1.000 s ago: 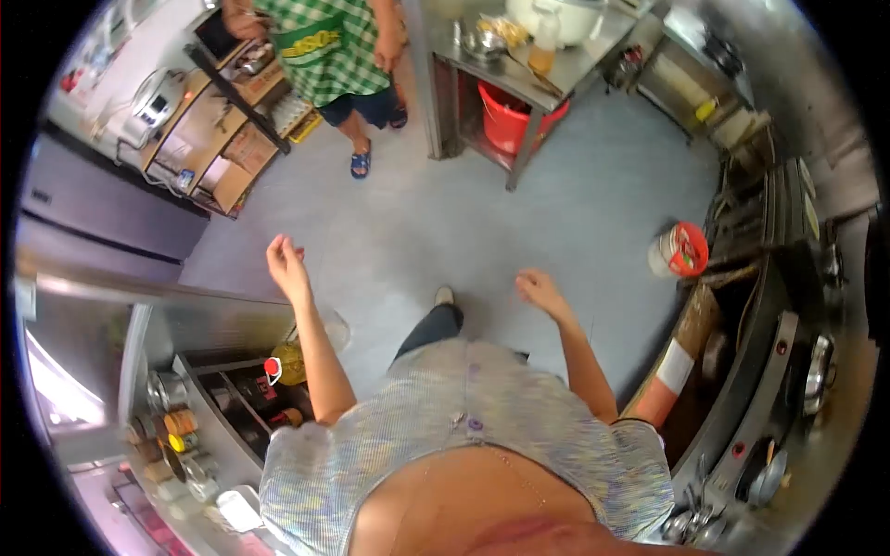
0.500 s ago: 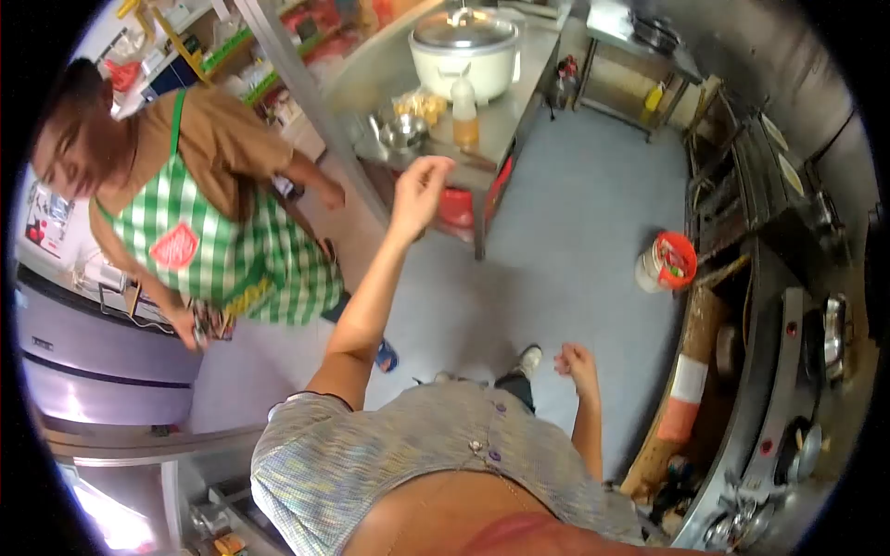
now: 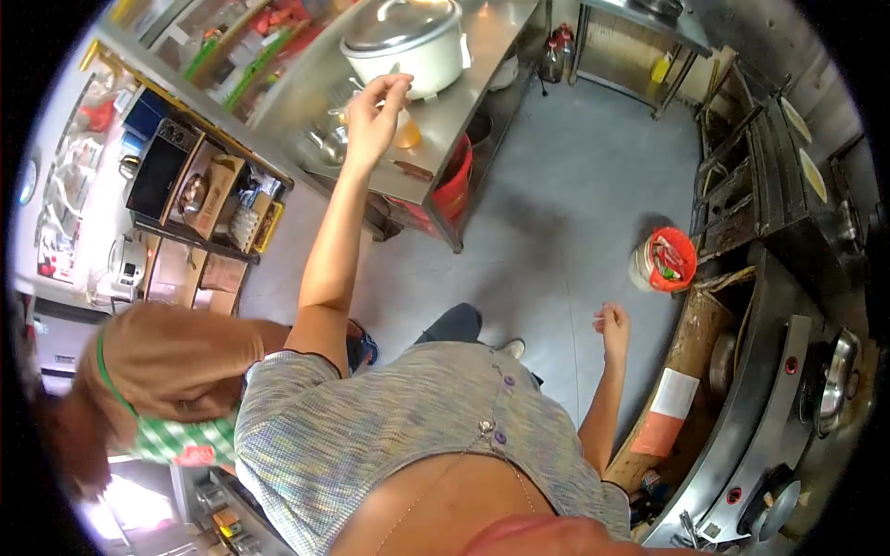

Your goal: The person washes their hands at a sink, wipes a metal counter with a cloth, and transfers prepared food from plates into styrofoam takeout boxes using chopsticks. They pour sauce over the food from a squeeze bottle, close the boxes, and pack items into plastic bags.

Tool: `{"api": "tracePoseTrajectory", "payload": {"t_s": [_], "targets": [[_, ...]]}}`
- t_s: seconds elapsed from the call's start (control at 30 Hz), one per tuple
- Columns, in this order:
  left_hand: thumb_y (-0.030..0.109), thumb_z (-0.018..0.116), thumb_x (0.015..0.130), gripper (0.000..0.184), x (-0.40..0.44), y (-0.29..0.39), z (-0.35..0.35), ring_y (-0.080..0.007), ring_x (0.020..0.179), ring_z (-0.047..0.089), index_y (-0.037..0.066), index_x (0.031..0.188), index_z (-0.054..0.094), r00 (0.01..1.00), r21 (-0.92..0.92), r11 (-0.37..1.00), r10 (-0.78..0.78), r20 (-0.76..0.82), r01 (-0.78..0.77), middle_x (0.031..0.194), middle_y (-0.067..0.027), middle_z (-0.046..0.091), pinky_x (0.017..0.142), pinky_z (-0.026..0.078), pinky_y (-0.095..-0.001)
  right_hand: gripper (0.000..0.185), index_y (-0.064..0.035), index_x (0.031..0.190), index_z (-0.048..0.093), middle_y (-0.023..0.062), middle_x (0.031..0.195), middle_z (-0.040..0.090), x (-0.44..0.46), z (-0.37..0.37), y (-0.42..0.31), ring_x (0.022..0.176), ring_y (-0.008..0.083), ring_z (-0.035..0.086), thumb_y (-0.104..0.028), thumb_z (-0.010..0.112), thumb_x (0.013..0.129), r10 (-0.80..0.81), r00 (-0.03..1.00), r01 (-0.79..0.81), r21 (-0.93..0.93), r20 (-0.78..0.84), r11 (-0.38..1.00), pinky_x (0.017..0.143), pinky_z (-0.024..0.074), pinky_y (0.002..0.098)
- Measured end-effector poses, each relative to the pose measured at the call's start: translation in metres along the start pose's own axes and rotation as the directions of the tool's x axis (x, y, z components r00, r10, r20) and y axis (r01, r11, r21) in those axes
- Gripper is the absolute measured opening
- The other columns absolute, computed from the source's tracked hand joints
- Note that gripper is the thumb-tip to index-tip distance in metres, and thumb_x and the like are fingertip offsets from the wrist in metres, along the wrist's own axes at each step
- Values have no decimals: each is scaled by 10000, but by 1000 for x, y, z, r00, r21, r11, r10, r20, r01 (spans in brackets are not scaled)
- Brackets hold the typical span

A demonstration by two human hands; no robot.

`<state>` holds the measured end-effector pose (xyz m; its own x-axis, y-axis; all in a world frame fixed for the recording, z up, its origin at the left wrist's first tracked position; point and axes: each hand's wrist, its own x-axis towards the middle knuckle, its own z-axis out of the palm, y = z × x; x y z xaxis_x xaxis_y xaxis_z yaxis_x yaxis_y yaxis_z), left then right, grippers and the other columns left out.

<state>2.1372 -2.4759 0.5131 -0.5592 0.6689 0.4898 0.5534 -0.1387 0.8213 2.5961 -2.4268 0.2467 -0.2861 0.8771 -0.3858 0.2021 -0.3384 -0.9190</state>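
Observation:
My left hand is raised over the near side of a steel table, its fingers curled together at the tips; whether they hold anything is too small to tell. Just behind it stand a large white rice cooker and a bottle of orange liquid. A steel bowl lies left of that hand, and a brown-handled tool rests at the table edge. My right hand hangs over the floor with loosely bent fingers apart and nothing in them, below a white bucket with a red rim.
At the lower left another person in a brown shirt and checked apron stands close to my left arm. A stove counter with pans runs along the right. Red buckets sit under the table. Shelves with a microwave stand at upper left.
The view has turned and come nearer the steel table. My left hand has risen from over the floor to over the table. The other person has passed to my lower left.

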Motion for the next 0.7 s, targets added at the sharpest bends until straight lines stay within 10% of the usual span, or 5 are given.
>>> {"api": "tracePoseTrajectory", "payload": {"t_s": [0.3, 0.5, 0.57, 0.6, 0.7], "targets": [[214, 503, 876, 237, 83, -112, 44, -96, 724, 547, 13, 946, 606, 990, 43, 989, -138, -43, 140, 838, -36, 603, 671, 444, -233, 249, -17, 883, 574, 72, 730, 592, 172, 48, -15, 550, 124, 550, -255, 518, 833, 141, 926, -75, -196, 350, 978, 481, 422, 225], [171, 567, 832, 191, 183, -114, 42, -125, 777, 569, 35, 959, 611, 956, 340, 940, 121, -267, -24, 863, -59, 607, 658, 452, -254, 231, -14, 905, 561, 75, 721, 589, 311, 55, -83, 538, 131, 551, -230, 518, 833, 137, 931, -62, -224, 339, 973, 469, 422, 227], [97, 571, 794, 118, 239, -84, 0, -167, 784, 554, 22, 884, 584, 721, 753, 616, 628, -293, -231, 870, -91, 587, 683, 436, -277, 201, -9, 881, 562, 74, 709, 588, 356, 65, -108, 522, 117, 534, -198, 514, 832, 58, 940, -5, -156, 337, 988, 468, 413, 229], [82, 568, 785, 89, 264, -88, -27, -180, 769, 531, 27, 855, 570, 672, 554, 826, 469, -573, -104, 824, -85, 569, 701, 422, -290, 205, -8, 880, 560, 76, 710, 589, 377, 67, -116, 524, 120, 538, -202, 512, 834, 40, 936, 8, -136, 349, 991, 470, 416, 230], [211, 620, 767, 341, 327, -87, -122, -240, 793, 483, -28, 978, 499, 115, 757, 653, 752, -649, 1, 906, -140, 499, 719, 396, -327, 219, -5, 877, 554, 84, 713, 589, 443, 75, -134, 530, 129, 549, -215, 505, 839, 27, 918, 16, -105, 397, 994, 472, 422, 233]]}}
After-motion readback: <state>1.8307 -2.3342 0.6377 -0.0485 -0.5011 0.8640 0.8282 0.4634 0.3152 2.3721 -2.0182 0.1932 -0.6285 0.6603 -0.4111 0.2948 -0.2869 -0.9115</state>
